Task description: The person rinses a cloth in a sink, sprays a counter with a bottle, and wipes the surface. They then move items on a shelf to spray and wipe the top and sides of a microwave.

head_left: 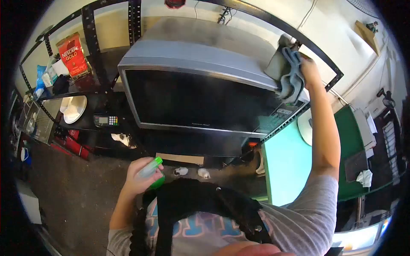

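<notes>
My left hand (143,174) is wrapped round a spray bottle (150,169) with a bright green top, low in front of my body. At the upper right, my right hand (308,70) grips a grey-blue cloth (292,77) at the right end of a large silver microwave-like appliance (192,53). The cloth hangs in folds over the appliance's top right corner. A wide dark glass front (196,100) faces me, with a control panel (279,116) at its right side.
A black metal rack (89,30) frames the appliance. On its left shelves are a red Nescafe bag (73,55), a white plate (73,109) and a keypad device (106,120). A pale green table (286,166) stands at the right.
</notes>
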A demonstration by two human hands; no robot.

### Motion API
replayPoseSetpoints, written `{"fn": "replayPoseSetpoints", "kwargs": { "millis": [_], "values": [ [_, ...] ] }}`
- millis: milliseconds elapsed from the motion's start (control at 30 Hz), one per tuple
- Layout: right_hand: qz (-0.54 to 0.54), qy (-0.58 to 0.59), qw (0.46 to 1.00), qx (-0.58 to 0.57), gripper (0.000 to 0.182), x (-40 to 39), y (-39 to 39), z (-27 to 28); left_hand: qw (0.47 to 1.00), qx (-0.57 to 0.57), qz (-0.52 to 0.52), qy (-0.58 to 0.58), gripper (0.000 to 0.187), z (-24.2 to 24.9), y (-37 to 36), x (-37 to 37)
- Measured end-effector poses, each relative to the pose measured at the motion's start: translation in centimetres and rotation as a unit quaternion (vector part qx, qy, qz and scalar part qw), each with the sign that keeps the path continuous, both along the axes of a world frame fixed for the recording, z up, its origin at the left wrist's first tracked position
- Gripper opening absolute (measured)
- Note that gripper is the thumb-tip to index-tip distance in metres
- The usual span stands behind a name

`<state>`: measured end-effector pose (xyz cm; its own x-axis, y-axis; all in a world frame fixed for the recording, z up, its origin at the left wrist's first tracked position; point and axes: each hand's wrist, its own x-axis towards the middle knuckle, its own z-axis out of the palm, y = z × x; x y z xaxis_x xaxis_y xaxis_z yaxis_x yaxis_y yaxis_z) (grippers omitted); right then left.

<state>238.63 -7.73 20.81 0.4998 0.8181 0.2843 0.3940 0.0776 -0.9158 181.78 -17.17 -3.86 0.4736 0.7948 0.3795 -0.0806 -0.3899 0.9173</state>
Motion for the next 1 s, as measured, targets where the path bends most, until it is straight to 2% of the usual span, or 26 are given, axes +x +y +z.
{"fn": "replayPoseSetpoints", "kwargs": {
  "millis": [33,100,133,167,200,233,300,333,400,433,500,567,633,700,767,800,833,867,933,1000],
  "values": [
    [-0.029,-0.254,0.967,-0.024,0.044,-0.3,-0.2,0.2,1.000,-0.018,-0.003,0.009,0.028,-0.1,-0.1,-0.3],
    [-0.118,-0.469,0.875,-0.004,0.053,0.9,0.9,-1.5,0.999,-0.033,0.001,0.017,0.028,-0.1,-0.4,-1.1],
    [-0.107,-0.495,0.862,-0.030,0.061,-4.5,-1.3,-0.1,0.999,-0.051,0.004,0.003,0.028,0.0,-0.1,-1.6],
    [-0.088,-0.419,0.892,-0.145,0.069,-8.5,-3.3,0.9,0.997,-0.076,0.000,-0.011,0.027,-0.1,-0.1,-1.8],
    [0.007,-0.397,0.903,-0.163,0.074,-7.8,-3.1,-0.5,0.998,-0.056,0.004,0.018,0.028,-0.8,0.3,-2.5],
    [0.029,-0.424,0.890,-0.166,0.076,-7.9,-3.0,-2.2,0.998,-0.057,0.012,0.021,0.028,-0.5,0.6,-3.2],
    [0.025,-0.415,0.888,-0.197,0.078,-8.0,-2.5,-1.9,0.996,-0.002,0.002,0.090,0.029,0.0,1.4,-4.5],
    [0.028,-0.419,0.886,-0.195,0.078,-8.1,-1.5,-1.5,0.997,-0.019,0.016,0.079,0.028,0.5,1.4,-5.0],
    [0.065,-0.482,0.839,-0.245,0.082,-8.5,0.0,-1.3,0.996,-0.057,0.030,0.059,0.027,-0.3,1.8,-6.6],
    [0.057,-0.479,0.840,-0.248,0.082,-9.6,0.8,-1.3,0.994,-0.094,0.041,0.045,0.027,-0.7,2.1,-7.5],
    [0.042,-0.545,0.813,-0.202,0.084,-13.7,3.2,-1.2,0.993,-0.106,0.048,0.029,0.026,-1.7,2.9,-8.8],
    [0.070,-0.545,0.811,-0.202,0.089,-20.3,5.0,-0.6,0.991,-0.120,0.063,0.005,0.026,-2.2,4.1,-9.6],
    [0.119,-0.497,0.824,-0.244,0.089,-27.3,6.9,0.2,0.998,-0.049,0.029,0.036,0.027,-2.2,5.6,-10.2],
    [0.178,-0.518,0.819,-0.173,0.082,-33.4,8.8,-0.1,0.999,-0.010,0.002,0.049,0.028,-2.4,7.2,-10.5],
    [0.250,-0.541,0.789,-0.146,0.073,-38.7,10.4,0.0,0.996,0.056,-0.034,0.052,0.028,-1.6,8.3,-10.2],
    [0.271,-0.559,0.778,-0.095,0.066,-40.7,11.1,-0.5,0.996,0.057,-0.045,0.050,0.028,-1.9,8.8,-10.0],
    [0.291,-0.574,0.764,-0.043,0.060,-41.7,11.5,-0.9,0.995,0.055,-0.063,0.045,0.029,-2.4,9.4,-9.7],
    [0.282,-0.573,0.768,-0.047,0.060,-41.6,11.3,-1.1,0.994,0.055,-0.081,0.041,0.029,-2.6,9.9,-9.4],
    [0.298,-0.557,0.772,0.071,0.054,-41.0,10.2,-2.0,0.993,0.035,-0.111,0.034,0.029,-2.3,10.4,-8.6],
    [0.284,-0.544,0.786,0.072,0.053,-38.5,7.0,-2.3,0.989,0.016,-0.141,0.027,0.029,-2.1,11.1,-7.6]
  ]
}}
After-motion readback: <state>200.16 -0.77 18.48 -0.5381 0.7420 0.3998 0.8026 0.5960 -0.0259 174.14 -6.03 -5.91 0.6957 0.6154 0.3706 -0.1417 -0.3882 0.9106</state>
